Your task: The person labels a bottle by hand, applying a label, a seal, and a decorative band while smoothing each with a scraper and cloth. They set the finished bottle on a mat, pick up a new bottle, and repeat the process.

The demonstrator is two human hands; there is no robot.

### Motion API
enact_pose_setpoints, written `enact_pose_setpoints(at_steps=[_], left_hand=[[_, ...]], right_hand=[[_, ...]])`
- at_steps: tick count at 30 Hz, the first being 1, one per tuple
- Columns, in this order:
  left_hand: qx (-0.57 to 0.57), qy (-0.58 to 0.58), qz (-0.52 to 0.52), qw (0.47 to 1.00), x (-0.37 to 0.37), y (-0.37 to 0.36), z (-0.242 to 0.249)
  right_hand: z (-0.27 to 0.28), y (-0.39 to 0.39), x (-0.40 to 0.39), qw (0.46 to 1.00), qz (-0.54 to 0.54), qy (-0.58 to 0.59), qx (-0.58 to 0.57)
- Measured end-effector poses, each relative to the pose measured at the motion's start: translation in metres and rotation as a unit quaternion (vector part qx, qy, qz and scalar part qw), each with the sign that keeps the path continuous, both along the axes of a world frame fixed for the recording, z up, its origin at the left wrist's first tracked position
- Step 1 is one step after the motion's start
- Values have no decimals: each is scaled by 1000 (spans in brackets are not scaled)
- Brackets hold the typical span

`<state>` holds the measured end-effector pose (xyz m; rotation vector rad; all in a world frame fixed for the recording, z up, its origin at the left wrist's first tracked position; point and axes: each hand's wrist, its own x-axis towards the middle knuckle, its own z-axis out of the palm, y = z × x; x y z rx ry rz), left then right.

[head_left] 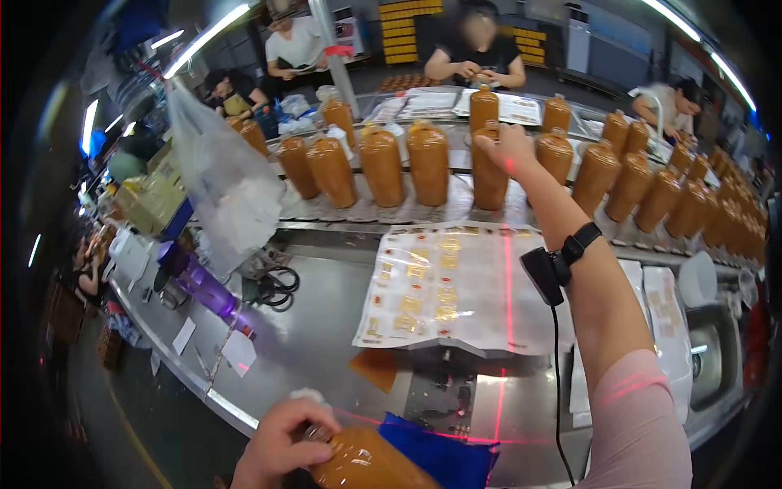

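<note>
The person's left hand (285, 440) is curled, thumb and fingers closed round the neck of a tilted brown bottle (371, 463) at the near edge of the view. The right hand (515, 153) reaches forward, partly closed about the top of an upright bottle (490, 183) in the row; its far fingers are hidden, so how firmly they grip cannot be told. Both bottles have rounded shoulders, short necks and a glossy caramel-brown skin, probably glass or glazed ceramic: rigid, fairly weighty, apt to slip in damp fingers and to chip if knocked. The neck gives a natural hold, while a palm under the body would steady the weight better. Beside the tilted bottle lies a blue cloth (436, 452), soft and rumpled. Beyond it, a printed sheet (440, 285), white with gold characters, lies thin and slightly wavy on the smooth metal worktable (318, 326), crossed by red light lines. A thin, crinkled plastic bag (228, 179) hangs at the left, above a translucent purple drinking bottle (199, 281); a hard-edged metal sink (713, 350) is set at the right. Across the bench, a co-worker (481, 53) has both hands at another bottle's top.
</note>
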<state>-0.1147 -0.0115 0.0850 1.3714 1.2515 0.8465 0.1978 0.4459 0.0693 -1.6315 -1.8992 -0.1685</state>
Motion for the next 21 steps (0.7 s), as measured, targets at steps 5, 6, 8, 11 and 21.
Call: enact_pose_setpoints(at_steps=[5,6,8,11,21], left_hand=[[133,-20,297,945,-1,-90,-12],[169,-8,348,922,9,-103,-4],[234,27,383,893,-9,-141,-2],[247,161,454,840,-23,-188,23],[110,415,619,658,-116,-322,-62]], right_hand=[[10,21,18,999,-38,15,-18],[3,29,25,997,-56,16,46],[2,44,49,999,-28,5,27],[-6,49,88,999,-7,24,27],[88,-52,233,997,77,13,31]])
